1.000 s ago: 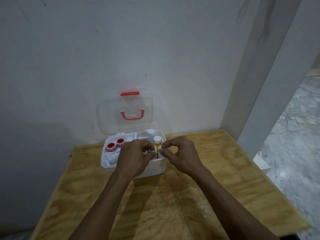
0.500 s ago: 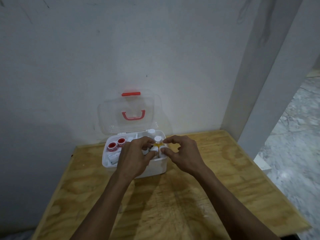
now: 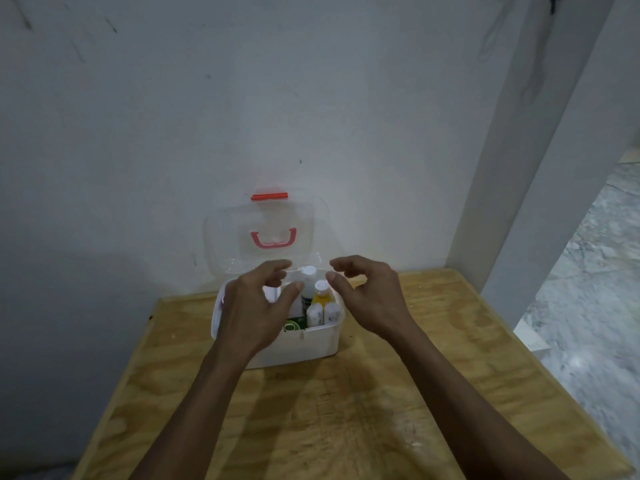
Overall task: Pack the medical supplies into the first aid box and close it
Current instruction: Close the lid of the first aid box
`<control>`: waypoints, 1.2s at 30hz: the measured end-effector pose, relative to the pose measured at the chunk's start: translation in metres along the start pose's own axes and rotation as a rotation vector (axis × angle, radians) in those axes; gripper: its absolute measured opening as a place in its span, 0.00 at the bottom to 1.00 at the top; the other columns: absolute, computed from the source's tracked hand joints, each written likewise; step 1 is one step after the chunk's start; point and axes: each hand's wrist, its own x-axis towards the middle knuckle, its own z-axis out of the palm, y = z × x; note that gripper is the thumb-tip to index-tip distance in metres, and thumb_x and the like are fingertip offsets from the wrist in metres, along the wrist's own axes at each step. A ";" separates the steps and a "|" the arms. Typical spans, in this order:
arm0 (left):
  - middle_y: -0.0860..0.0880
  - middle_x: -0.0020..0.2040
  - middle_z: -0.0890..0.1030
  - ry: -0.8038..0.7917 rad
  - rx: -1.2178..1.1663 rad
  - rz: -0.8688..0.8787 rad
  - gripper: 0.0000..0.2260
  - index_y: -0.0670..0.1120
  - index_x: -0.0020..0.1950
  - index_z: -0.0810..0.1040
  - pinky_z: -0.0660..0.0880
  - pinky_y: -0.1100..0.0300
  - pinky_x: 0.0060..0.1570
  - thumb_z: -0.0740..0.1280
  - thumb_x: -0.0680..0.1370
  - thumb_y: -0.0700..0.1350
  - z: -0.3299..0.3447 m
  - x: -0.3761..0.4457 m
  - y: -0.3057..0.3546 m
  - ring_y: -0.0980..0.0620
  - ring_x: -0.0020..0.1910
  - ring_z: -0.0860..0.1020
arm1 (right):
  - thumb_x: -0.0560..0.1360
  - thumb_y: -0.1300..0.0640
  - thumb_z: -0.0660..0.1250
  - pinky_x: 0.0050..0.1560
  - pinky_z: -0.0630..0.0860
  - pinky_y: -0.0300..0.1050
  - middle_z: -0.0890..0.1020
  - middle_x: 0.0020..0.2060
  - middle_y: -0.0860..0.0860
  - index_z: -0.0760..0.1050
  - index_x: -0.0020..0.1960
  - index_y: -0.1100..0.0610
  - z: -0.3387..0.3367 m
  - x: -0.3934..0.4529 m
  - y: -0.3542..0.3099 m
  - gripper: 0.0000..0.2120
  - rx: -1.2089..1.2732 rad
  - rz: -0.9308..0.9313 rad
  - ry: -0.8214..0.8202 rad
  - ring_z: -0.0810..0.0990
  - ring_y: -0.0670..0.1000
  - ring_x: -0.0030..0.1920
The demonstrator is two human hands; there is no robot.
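On the plywood bench [image 3: 346, 410], your left hand [image 3: 254, 306] and right hand [image 3: 369, 294] hover over the open first aid box [image 3: 304, 344], fingers loosely spread, holding nothing.

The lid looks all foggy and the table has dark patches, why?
Head view: the clear lid stands open against the pale wall, so it nearly vanishes; the arms cast soft shadows on the table; both hands, left and right, look slightly motion-blurred.
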 end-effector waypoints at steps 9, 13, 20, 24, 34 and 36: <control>0.43 0.64 0.77 0.266 -0.005 -0.250 0.23 0.44 0.68 0.72 0.74 0.52 0.54 0.70 0.76 0.51 -0.040 0.056 -0.035 0.45 0.59 0.77 | 0.78 0.51 0.68 0.51 0.72 0.39 0.77 0.62 0.48 0.70 0.69 0.53 0.015 0.064 -0.025 0.21 0.071 0.072 0.094 0.77 0.48 0.57; 0.43 0.67 0.75 0.166 -0.049 -0.371 0.27 0.46 0.72 0.68 0.73 0.48 0.61 0.66 0.77 0.57 -0.046 0.079 -0.051 0.44 0.63 0.75 | 0.79 0.50 0.66 0.59 0.74 0.46 0.77 0.64 0.52 0.67 0.72 0.53 0.022 0.088 -0.031 0.23 0.085 0.114 0.070 0.77 0.51 0.61; 0.45 0.65 0.77 0.121 -0.165 -0.379 0.23 0.46 0.70 0.72 0.71 0.54 0.60 0.62 0.79 0.57 -0.045 0.090 -0.052 0.48 0.62 0.75 | 0.80 0.49 0.64 0.63 0.74 0.50 0.79 0.63 0.52 0.69 0.70 0.51 0.029 0.097 -0.027 0.20 0.132 0.143 0.046 0.78 0.50 0.59; 0.46 0.59 0.81 0.183 -0.176 -0.363 0.19 0.45 0.64 0.77 0.71 0.56 0.55 0.61 0.80 0.56 -0.045 0.084 -0.045 0.51 0.55 0.76 | 0.81 0.49 0.62 0.61 0.74 0.46 0.79 0.62 0.51 0.70 0.70 0.52 0.026 0.091 -0.027 0.19 0.140 0.129 0.052 0.77 0.47 0.58; 0.50 0.39 0.81 0.219 -0.160 -0.366 0.19 0.44 0.44 0.80 0.73 0.58 0.43 0.61 0.79 0.58 -0.059 0.046 -0.026 0.57 0.39 0.76 | 0.81 0.46 0.61 0.56 0.72 0.39 0.80 0.62 0.48 0.74 0.69 0.55 0.011 0.048 -0.032 0.20 0.134 0.064 0.061 0.77 0.43 0.57; 0.54 0.45 0.82 0.182 -0.157 -0.333 0.17 0.46 0.53 0.82 0.72 0.58 0.49 0.61 0.79 0.57 -0.061 0.033 -0.026 0.55 0.45 0.78 | 0.81 0.46 0.62 0.54 0.71 0.36 0.80 0.62 0.47 0.73 0.69 0.54 0.009 0.037 -0.029 0.20 0.132 0.049 0.051 0.77 0.43 0.58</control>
